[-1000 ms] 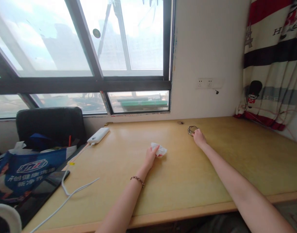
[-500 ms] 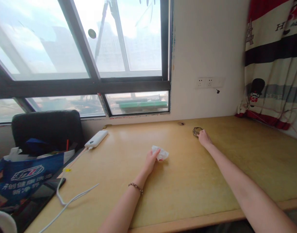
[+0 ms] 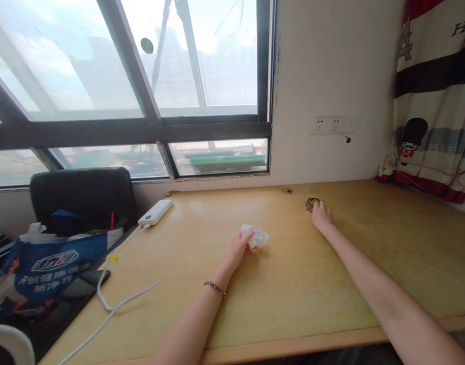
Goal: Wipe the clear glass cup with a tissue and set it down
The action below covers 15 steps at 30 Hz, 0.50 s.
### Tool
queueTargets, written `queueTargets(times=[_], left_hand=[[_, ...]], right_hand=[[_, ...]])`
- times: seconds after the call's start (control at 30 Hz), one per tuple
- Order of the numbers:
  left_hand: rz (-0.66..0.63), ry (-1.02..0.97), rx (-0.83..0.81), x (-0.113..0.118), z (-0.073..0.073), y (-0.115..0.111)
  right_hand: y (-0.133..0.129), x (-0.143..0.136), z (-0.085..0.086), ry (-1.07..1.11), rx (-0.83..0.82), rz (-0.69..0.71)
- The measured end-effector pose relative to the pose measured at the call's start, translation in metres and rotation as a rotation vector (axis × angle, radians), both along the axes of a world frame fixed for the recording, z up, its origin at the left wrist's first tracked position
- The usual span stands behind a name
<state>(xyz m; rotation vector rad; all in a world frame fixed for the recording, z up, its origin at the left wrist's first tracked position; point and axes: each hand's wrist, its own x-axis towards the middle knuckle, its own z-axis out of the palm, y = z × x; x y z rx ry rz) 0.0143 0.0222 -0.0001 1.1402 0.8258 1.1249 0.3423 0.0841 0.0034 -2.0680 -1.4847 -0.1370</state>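
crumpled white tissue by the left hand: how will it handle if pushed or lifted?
The crumpled tissue looks thin and wadded, so probably very light and floppy. Pushed by the left hand along the smooth wooden desk, it would likely slide or deform, not roll.

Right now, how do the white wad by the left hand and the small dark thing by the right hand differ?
The crumpled white tissue is pale, soft and bulky; the small dark coil looks thin, wiry and flat. The tissue is larger and lies nearer the person; the coil lies farther back, toward the wall. The left hand touches the tissue at its side, while the right hand meets the coil with its fingers. Both rest on the wooden desk.
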Motion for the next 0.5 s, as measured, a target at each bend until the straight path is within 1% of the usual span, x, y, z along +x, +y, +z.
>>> queueTargets(times=[0.03,0.07,0.1,0.17,0.23,0.3,0.33,0.4,0.43,0.5], left_hand=[[-0.013,-0.017,-0.008,0.000,0.001,-0.001],[-0.025,-0.036,-0.017,0.000,0.002,-0.002],[-0.039,-0.057,-0.028,0.000,0.003,-0.003],[-0.067,-0.099,-0.048,-0.001,0.006,-0.006],[-0.096,-0.138,-0.062,-0.003,0.008,-0.009],[-0.122,-0.173,-0.072,-0.005,0.009,-0.012],[-0.132,-0.186,-0.080,-0.007,0.010,-0.013],[-0.156,-0.202,-0.098,-0.009,0.011,-0.015],[-0.173,-0.202,-0.107,-0.011,0.012,-0.016],[-0.221,-0.186,-0.116,-0.013,0.014,-0.016]], right_hand=[[-0.004,-0.014,0.003,0.000,0.021,0.003],[-0.009,-0.032,0.005,0.034,0.066,0.045],[-0.015,-0.052,0.007,0.110,0.088,0.133],[-0.030,-0.097,0.010,0.414,0.016,0.350],[-0.048,-0.139,0.011,0.818,-0.127,0.487],[-0.066,-0.170,0.012,1.143,-0.253,0.642],[-0.073,-0.180,0.012,1.241,-0.299,0.722],[-0.083,-0.188,0.013,1.371,-0.290,0.790],[-0.085,-0.187,0.012,1.409,-0.259,0.788],[-0.086,-0.181,0.011,1.459,-0.182,0.725]])
